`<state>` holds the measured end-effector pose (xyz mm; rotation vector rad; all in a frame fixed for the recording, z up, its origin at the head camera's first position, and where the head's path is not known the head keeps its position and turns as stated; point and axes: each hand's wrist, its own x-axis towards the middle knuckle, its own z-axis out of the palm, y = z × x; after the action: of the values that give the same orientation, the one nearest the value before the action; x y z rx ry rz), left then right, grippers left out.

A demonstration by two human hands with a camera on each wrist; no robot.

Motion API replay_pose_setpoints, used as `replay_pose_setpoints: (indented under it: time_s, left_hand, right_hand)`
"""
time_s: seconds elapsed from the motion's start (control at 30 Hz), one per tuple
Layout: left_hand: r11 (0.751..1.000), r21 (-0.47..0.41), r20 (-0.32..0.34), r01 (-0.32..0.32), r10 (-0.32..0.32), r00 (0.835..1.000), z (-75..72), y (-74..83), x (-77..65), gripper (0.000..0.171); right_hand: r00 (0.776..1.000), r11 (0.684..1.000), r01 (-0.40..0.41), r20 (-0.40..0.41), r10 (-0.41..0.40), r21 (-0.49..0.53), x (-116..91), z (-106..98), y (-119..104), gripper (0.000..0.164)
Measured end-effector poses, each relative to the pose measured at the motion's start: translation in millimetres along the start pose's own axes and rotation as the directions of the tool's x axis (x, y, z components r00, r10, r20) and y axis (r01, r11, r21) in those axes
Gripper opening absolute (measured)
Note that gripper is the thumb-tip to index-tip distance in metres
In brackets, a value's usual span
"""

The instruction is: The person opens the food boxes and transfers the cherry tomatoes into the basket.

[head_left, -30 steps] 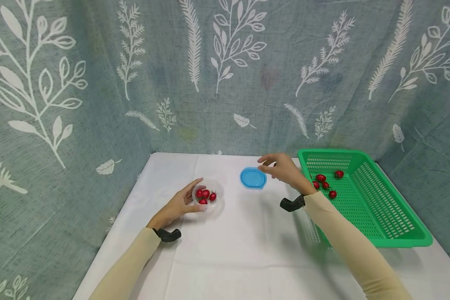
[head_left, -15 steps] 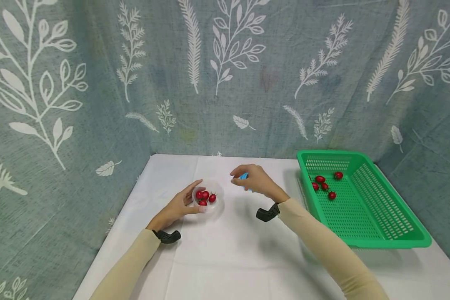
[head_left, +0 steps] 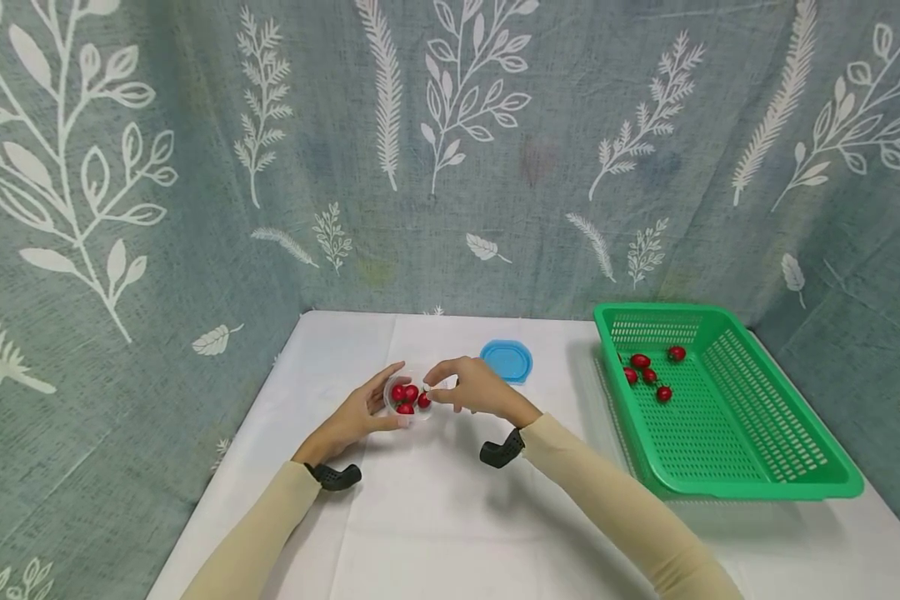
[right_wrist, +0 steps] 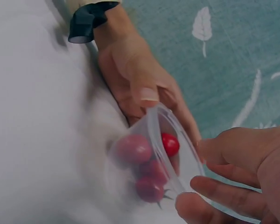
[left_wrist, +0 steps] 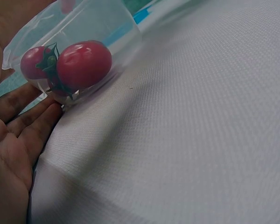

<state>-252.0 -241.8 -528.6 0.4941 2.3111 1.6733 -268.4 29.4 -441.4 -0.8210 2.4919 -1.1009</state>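
Observation:
A clear plastic tub (head_left: pixel 417 414) with several small red tomatoes (right_wrist: pixel 133 149) inside stands on the white cloth. My left hand (head_left: pixel 354 414) holds its left side, thumb near the front rim and fingers round the back. In the left wrist view, tomatoes with green stems (left_wrist: pixel 84 64) show through the tub wall. My right hand (head_left: pixel 474 387) is at the tub's right side, its bent fingers spread apart at the rim with nothing seen between them. The right wrist view shows its fingertips (right_wrist: pixel 186 205) right by the opening. A blue lid (head_left: pixel 507 360) lies behind the right hand.
A green plastic basket (head_left: pixel 727 487) with several tomatoes (head_left: pixel 640 361) at its left end stands on the right of the table. A grey-green curtain (head_left: pixel 450 250) with white leaf prints hangs behind and to the left of the table.
My right hand has moved left from beside the basket, passing over the blue lid, to the tub's right rim. The left hand and the tub have stayed in place.

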Motion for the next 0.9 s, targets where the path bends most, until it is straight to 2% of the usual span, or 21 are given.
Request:
replay_pose_setpoints:
  time_s: [0.2,0.5,0.9]
  left_hand:
    - [0.999,-0.023,0.017,-0.027,0.027,0.999,-0.5,-3.3,-0.3,0.104]
    - [0.999,-0.017,0.026,-0.030,0.031,0.999,-2.4,-1.9,-0.9,0.103]
    - [0.999,-0.044,0.028,-0.016,0.017,0.999,-2.7,-0.8,-2.9,0.101]
  right_hand:
    - [0.999,0.999,-0.012,0.044,0.014,-0.030,5,17,2,0.031]
    - [0.997,0.999,-0.032,0.078,0.030,0.023,6,34,-1,0.032]
    - [0.993,0.991,-0.067,0.103,0.055,0.114,9,45,-2,0.040]
